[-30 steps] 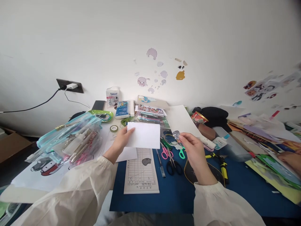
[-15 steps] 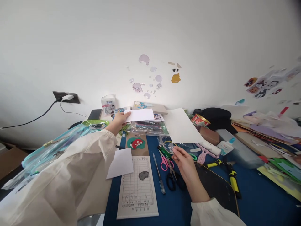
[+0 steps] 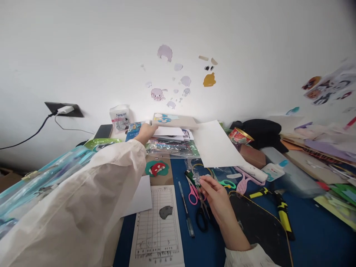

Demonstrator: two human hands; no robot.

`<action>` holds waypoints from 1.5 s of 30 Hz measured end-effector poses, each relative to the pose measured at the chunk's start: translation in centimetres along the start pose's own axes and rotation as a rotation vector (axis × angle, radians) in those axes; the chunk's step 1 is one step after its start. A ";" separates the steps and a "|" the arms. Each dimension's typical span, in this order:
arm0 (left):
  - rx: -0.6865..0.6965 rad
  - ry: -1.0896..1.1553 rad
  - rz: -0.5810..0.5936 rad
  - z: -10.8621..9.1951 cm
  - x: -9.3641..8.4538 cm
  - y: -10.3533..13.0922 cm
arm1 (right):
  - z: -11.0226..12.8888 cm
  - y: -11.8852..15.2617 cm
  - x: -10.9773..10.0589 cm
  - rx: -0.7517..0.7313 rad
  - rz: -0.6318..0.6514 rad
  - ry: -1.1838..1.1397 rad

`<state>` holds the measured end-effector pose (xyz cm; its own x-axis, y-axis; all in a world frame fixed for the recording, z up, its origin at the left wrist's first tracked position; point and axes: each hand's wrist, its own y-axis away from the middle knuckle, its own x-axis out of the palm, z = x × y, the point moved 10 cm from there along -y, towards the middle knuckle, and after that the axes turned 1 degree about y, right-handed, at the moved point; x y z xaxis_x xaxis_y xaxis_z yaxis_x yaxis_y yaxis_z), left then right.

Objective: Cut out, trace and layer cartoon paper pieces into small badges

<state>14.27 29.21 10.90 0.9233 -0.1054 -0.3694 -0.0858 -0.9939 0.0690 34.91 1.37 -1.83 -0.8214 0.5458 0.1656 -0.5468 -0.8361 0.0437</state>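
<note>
Your left hand [image 3: 147,133] meets the far white paper [image 3: 169,131] at its left edge; I cannot tell how closed its fingers are. Your right hand [image 3: 218,198] has its fingers pinched on a small cutout [image 3: 196,178], left of the black mat [image 3: 257,226].

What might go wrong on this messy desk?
The small cutout pinched in the right hand might slip and get lost by the black scissors. The left sleeve might brush the loose grey piece off the lined sheet. The white paper at the left hand might slide down.
</note>
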 end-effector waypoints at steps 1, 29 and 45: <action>-0.001 -0.086 0.013 -0.2 -0.5 0.3 | -0.2 0.0 0.0 0.009 0.011 0.017; -0.042 -0.372 0.467 12.8 -8.7 12.7 | 2.3 5.0 11.0 -0.123 0.630 0.732; -0.212 -0.143 -0.057 4.0 -21.5 9.1 | 1.6 7.0 15.7 -0.422 0.644 0.765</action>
<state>-7.87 22.35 15.77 0.8608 -0.0683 -0.5043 0.0587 -0.9710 0.2317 18.47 4.02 2.64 -0.7779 0.0233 -0.6279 0.1310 -0.9713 -0.1984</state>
